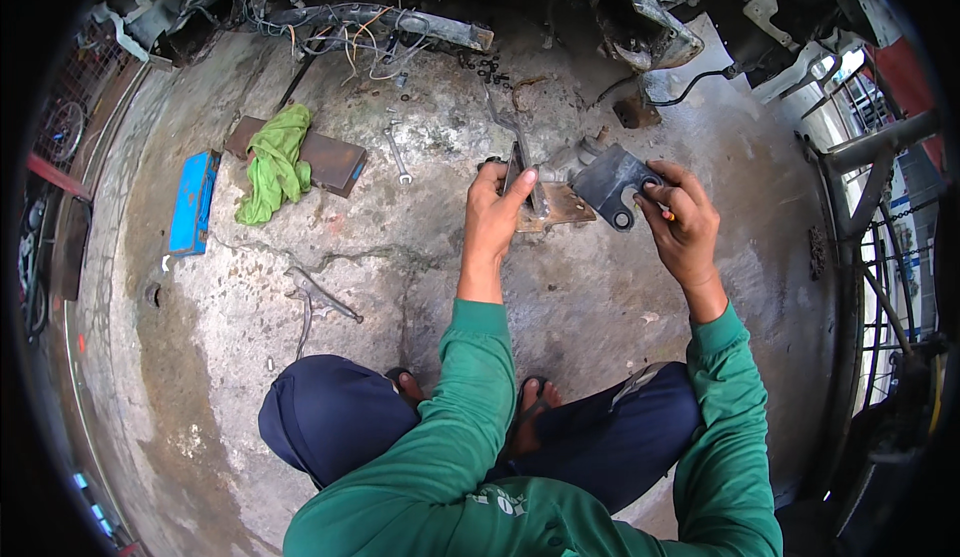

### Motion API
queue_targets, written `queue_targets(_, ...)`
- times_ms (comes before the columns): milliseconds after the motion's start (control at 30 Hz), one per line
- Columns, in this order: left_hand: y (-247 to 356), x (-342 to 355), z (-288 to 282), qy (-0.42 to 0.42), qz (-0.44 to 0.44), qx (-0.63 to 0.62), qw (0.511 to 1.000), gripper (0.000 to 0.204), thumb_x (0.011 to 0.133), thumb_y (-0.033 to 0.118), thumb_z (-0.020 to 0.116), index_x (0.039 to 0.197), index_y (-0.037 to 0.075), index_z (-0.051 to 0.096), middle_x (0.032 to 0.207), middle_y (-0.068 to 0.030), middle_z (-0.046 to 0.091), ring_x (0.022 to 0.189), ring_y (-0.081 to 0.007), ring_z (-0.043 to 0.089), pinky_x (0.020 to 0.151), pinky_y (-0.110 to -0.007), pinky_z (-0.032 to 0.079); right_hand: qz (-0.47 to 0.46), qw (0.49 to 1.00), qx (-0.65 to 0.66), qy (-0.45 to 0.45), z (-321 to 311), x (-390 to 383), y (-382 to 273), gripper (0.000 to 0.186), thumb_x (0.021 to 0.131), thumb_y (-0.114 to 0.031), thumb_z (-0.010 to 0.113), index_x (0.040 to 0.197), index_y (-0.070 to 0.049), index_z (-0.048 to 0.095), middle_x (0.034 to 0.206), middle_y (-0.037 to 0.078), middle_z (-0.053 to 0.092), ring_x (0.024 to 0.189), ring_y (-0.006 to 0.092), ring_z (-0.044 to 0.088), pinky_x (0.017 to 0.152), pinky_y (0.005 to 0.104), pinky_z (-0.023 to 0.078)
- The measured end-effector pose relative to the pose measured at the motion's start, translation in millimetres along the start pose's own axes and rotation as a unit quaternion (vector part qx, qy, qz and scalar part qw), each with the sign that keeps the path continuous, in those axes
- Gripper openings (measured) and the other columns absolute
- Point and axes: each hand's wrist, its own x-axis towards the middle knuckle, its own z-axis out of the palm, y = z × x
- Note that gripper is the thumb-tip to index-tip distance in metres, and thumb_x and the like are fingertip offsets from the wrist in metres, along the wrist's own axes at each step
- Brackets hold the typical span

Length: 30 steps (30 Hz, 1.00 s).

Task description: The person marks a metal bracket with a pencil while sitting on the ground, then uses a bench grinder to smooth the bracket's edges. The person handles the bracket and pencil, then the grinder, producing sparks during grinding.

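My left hand (490,219) is closed around the upright part of a rusty metal bracket (560,207), its thumb lying along the near side. The bracket's flat base spreads out to the right of the hand. In my right hand (685,222) is a dark metal plate (610,185) with round holes and a notch, tilted beside the bracket. A small stick with an orange tip (668,215) also pokes out between the right fingers; its kind is unclear. The plate's left edge comes close to the bracket, and I cannot tell whether they touch.
On the concrete floor lie a combination wrench (399,159), locking pliers (322,295) and a blue case (193,204). A green rag (275,167) drapes over a brown metal plate (333,162). Vehicle parts with loose wires (385,32) hang ahead; a metal frame (858,187) stands at right.
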Motion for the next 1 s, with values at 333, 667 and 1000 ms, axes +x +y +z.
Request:
queue_targets(333, -11, 4, -2, -0.025, -0.003, -0.092, 0.995, 0.039, 0.092, 0.035, 0.077, 0.101, 0.000, 0.063, 0.088, -0.0045, 0.062, 0.081, -0.0125, 0.054, 0.071, -0.028, 0.043, 0.033, 0.998, 0.046, -0.003, -4, 2, -6, 0.021, 0.082, -0.001, 0.081, 0.088, 0.001, 0.061, 0.108, 0.016, 0.071, 0.089, 0.0251, 0.072, 0.073, 0.0316, 0.059)
queue_targets(667, 6, -8, 9, -0.090, -0.074, -0.254, 0.960, 0.027, 0.099, 0.034, 0.069, 0.096, 0.008, 0.062, 0.095, -0.0008, 0.064, 0.085, -0.0087, 0.058, 0.073, -0.028, 0.049, 0.402, 0.823, 0.388, -0.099, 24, -19, 17, 0.021, 0.094, -0.011, 0.073, 0.093, -0.001, 0.056, 0.079, 0.006, 0.060, 0.058, 0.0166, 0.065, 0.052, 0.0278, 0.047)
queue_targets(1000, -8, -4, 6, -0.118, -0.071, -0.219, 0.966, 0.027, 0.098, 0.033, 0.069, 0.098, 0.007, 0.064, 0.093, 0.0009, 0.063, 0.083, -0.0080, 0.057, 0.072, -0.027, 0.047, 0.432, 0.773, 0.451, -0.108, 41, -31, 28, 0.022, 0.094, -0.014, 0.074, 0.093, -0.003, 0.055, 0.071, 0.003, 0.055, 0.046, 0.0114, 0.052, 0.044, 0.0270, 0.041)
